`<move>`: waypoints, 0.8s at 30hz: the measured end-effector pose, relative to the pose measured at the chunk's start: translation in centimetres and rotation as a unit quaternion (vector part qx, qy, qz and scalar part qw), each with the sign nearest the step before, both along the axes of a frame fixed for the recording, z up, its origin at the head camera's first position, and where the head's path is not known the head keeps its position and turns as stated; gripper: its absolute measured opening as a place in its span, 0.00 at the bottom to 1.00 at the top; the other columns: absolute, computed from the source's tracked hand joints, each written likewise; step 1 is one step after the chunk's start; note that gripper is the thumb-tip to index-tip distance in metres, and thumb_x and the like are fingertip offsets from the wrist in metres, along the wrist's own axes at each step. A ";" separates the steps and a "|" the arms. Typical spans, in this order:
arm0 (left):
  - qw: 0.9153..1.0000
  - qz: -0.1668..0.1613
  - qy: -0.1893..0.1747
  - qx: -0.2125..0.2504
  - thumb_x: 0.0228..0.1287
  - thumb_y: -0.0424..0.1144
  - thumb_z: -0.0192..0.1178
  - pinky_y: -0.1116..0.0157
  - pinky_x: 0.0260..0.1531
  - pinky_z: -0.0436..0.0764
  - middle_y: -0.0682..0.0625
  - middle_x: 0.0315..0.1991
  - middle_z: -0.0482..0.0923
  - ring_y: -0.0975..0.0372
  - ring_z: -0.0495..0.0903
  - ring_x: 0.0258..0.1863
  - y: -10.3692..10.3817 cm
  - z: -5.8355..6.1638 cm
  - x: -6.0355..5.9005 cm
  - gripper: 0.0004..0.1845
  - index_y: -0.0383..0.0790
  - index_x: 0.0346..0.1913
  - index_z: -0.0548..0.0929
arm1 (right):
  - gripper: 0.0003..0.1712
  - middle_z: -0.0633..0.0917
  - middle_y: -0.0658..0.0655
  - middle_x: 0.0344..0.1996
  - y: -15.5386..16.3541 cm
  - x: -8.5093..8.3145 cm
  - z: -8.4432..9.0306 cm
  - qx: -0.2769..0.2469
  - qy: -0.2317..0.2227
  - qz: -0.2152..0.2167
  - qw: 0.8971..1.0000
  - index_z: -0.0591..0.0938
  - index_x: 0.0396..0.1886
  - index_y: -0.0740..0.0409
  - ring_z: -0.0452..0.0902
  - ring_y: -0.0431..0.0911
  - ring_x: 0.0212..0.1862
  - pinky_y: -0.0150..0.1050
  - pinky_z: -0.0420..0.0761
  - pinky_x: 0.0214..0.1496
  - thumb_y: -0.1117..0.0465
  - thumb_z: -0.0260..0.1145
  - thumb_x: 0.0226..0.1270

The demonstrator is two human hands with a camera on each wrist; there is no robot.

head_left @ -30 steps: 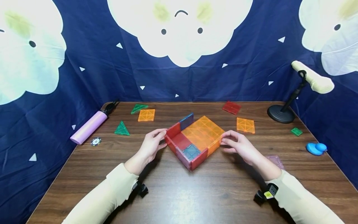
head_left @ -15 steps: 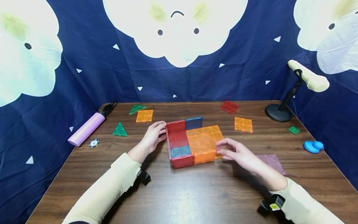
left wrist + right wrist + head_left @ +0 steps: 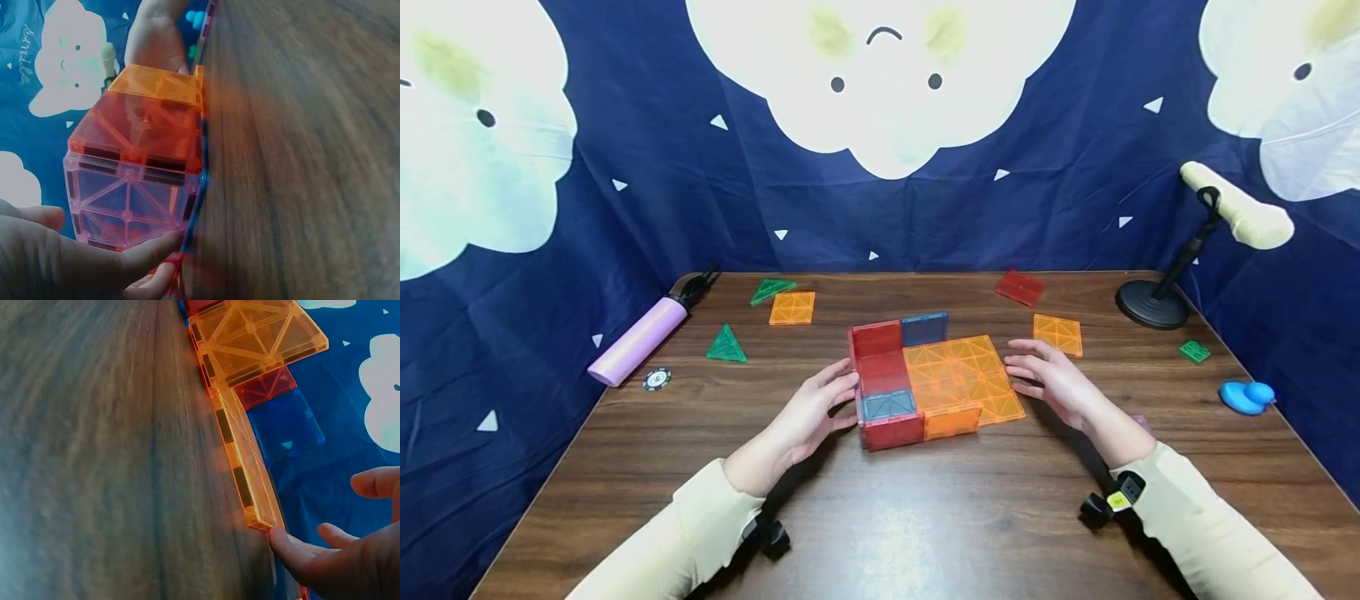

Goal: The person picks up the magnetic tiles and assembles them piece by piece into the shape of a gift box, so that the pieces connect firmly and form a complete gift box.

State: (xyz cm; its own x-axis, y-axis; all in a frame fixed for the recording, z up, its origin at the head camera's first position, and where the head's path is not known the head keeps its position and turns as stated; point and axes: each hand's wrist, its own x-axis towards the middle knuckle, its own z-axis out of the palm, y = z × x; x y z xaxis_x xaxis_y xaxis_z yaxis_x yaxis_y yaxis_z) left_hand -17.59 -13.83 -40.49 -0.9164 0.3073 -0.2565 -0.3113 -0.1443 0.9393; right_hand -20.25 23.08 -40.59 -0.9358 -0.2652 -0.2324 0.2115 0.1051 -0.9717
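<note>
A low tray-like build of see-through magnetic tiles sits mid-table. Orange floor tiles (image 3: 962, 371) fill its right part. Red wall tiles (image 3: 876, 338) and a blue tile (image 3: 925, 330) stand along the back; a red tile (image 3: 892, 433) and an orange tile (image 3: 952, 422) form the front wall. A purple tile (image 3: 128, 200) stands on its left side, where my left hand (image 3: 801, 418) touches with fingers extended and thumb apart. At the right end, my right hand (image 3: 1060, 387) has spread fingers, one fingertip at the floor's orange edge in the right wrist view.
Loose orange (image 3: 1057, 334), red (image 3: 1020, 287) and green (image 3: 726, 343) tiles lie around. A purple pump-like cylinder (image 3: 640, 340) and a poker chip (image 3: 657, 379) are at left. A black stand (image 3: 1153, 304), a green brick (image 3: 1195, 351) and a blue duck (image 3: 1247, 397) are at right.
The tile build has turned from a diagonal stance until its front wall faces me. My right hand has shifted to the floor's right edge; my left hand has slid nearer along the left side.
</note>
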 end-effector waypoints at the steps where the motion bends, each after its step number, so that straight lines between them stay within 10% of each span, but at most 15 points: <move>1: 1.000 -0.008 0.006 0.002 0.79 0.37 0.49 0.39 0.67 0.65 0.33 0.76 0.57 0.41 0.59 0.72 0.0 -0.1 -0.1 0.35 0.32 0.81 0.49 | 0.31 0.60 0.75 0.73 0.0 0.1 0.0 -0.003 0.001 0.002 1.000 0.52 0.78 0.70 0.63 0.60 0.71 0.48 0.71 0.70 0.60 0.46 0.85; 17: 0.999 -0.033 0.009 0.009 0.75 0.31 0.48 0.44 0.69 0.62 0.32 0.74 0.60 0.45 0.61 0.72 -1.0 -0.6 -2.0 0.35 0.35 0.81 0.51 | 0.30 0.62 0.79 0.71 0.0 3.3 0.1 0.007 0.015 0.005 1.000 0.52 0.77 0.72 0.63 0.63 0.71 0.43 0.73 0.67 0.62 0.46 0.84; 24: 0.999 -0.049 0.012 0.013 0.76 0.32 0.48 0.41 0.70 0.61 0.32 0.75 0.58 0.44 0.60 0.72 -1.2 -0.8 -2.1 0.36 0.34 0.81 0.49 | 0.29 0.66 0.76 0.68 -0.4 3.4 0.2 -0.015 0.025 -0.033 0.999 0.57 0.75 0.73 0.76 0.45 0.59 0.38 0.79 0.59 0.66 0.51 0.82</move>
State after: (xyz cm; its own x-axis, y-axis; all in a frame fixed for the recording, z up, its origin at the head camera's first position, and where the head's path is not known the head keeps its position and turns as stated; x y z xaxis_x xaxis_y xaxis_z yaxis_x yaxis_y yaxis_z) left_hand -19.64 -15.02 -41.29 -0.8874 0.4021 -0.2253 -0.3020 -0.1379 0.9433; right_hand -16.90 22.65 -40.43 -0.9619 -0.2082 -0.1771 0.1676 0.0623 -0.9839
